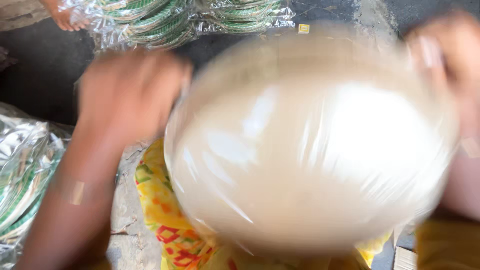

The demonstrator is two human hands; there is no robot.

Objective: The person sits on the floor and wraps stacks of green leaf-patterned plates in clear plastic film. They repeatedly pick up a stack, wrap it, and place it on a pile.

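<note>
A large round stack of pale, cream-coloured disposable plates (310,160), wrapped in shiny clear film, fills the middle and right of the frame. It is heavily blurred, so single plates in it cannot be told apart; only the glossy streaks of the wrapping show across its face.

The left hand (127,95) sits at the upper left edge of the stack, back of the hand toward the camera, fingers curled against the rim. Its grip looks pressed onto the edge of the bundle, though the blur hides the fingertips. A small strip of tan tape or plaster shows on the left forearm, lower left of the frame.

The right hand (445,55) is at the upper right edge of the stack, fingers laid over the rim. It touches the wrapping, but whether its grip is spread or pressed together cannot be told through the blur.

Below the stack, at the lower middle of the frame, lies yellow cloth with a red and green pattern (160,220), partly covered by the bundle.

Along the top of the frame lie film-wrapped packs of green-and-white rimmed plates (170,20) on a dark floor (40,75). Another person's hand (65,17) touches the wrapping of those packs at the upper left corner. More wrapped green-rimmed plates (22,170) lie at the left edge, well apart from the left hand.
</note>
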